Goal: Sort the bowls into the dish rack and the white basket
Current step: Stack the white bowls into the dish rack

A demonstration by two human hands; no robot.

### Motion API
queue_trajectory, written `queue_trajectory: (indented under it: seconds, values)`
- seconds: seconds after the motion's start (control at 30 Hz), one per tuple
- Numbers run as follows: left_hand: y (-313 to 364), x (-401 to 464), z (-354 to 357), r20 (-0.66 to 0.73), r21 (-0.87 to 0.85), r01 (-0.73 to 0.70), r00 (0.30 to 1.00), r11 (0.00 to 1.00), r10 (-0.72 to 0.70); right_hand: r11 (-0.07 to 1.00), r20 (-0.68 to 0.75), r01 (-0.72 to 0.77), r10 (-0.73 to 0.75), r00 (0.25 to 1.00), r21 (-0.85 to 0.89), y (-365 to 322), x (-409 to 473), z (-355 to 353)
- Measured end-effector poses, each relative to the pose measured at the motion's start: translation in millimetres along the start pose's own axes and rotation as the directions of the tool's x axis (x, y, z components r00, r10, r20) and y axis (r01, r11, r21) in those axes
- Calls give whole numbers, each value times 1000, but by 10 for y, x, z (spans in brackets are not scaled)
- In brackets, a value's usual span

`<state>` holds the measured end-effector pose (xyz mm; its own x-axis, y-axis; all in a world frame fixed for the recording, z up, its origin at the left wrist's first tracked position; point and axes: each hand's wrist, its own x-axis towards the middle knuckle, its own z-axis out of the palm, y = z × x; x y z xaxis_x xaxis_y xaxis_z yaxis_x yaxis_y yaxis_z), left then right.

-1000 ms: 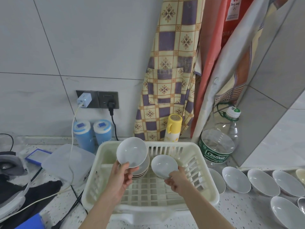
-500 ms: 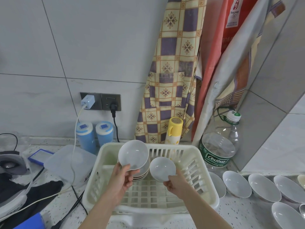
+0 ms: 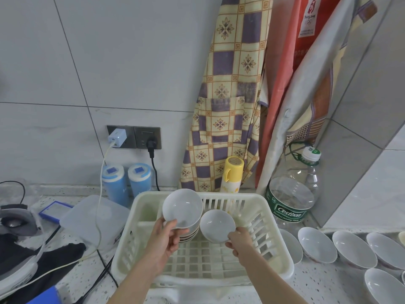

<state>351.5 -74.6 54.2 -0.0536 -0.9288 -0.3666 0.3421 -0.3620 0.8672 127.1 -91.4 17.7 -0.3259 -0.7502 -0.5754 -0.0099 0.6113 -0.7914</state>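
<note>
Basket (image 3: 274,218), white slatted plastic, sits on the speckled worktop (image 3: 328,286) as the landmark. Both hands are over it. Left hand (image 3: 163,240) pinches the near rim of a white bowl (image 3: 182,207), thumb on the inside, bowl tilted up so its inside faces the camera, held over the basket's back left part. Right under that bowl a stack of bowls (image 3: 190,234) leans inside the basket, brown-edged rims showing. Right hand (image 3: 238,242) grips the near rim of a smaller white bowl (image 3: 217,225), also tilted toward the camera, just right of the stack and above the basket floor; cannot tell if it touches the stack. Right of the basket, a row of white bowls (image 3: 317,246) lies on the worktop, nearest one against the basket's side. Behind the basket: yellow flask (image 3: 232,174), two blue canisters (image 3: 126,183), clear water bottle (image 3: 291,198). Left of the basket a clear plastic lid (image 3: 94,218).
</note>
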Motion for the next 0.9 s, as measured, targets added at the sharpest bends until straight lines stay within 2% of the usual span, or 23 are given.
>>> queue_trajectory:
  seconds: [0.1,0.2,0.27,0.37,0.53,0.73,0.9]
  values:
    - [4,5,18,13,19,2,1000,1000,-2,999,-36,35,-35,999,10,-12,-3,-15]
    - [16,30,43,19,59,-4,1000,998,3,985,-168,171,-173,971,-24,-38,-43,-27]
    - [36,65,93,24,115,-19,1000,993,16,956,-208,293,-285,936,9,-79,-121,-26]
    - [28,111,235,15,197,-35,999,980,33,898,-143,414,-394,908,152,-177,-246,-16]
    - [-99,87,440,-8,281,-90,995,955,96,832,66,436,-484,872,343,-178,-332,-39]
    - [-154,85,496,26,301,-124,992,946,122,874,31,465,-474,880,140,-123,-266,-36]
    - [-178,64,541,37,333,-155,988,930,151,895,-30,435,-435,900,100,-106,-210,-27]
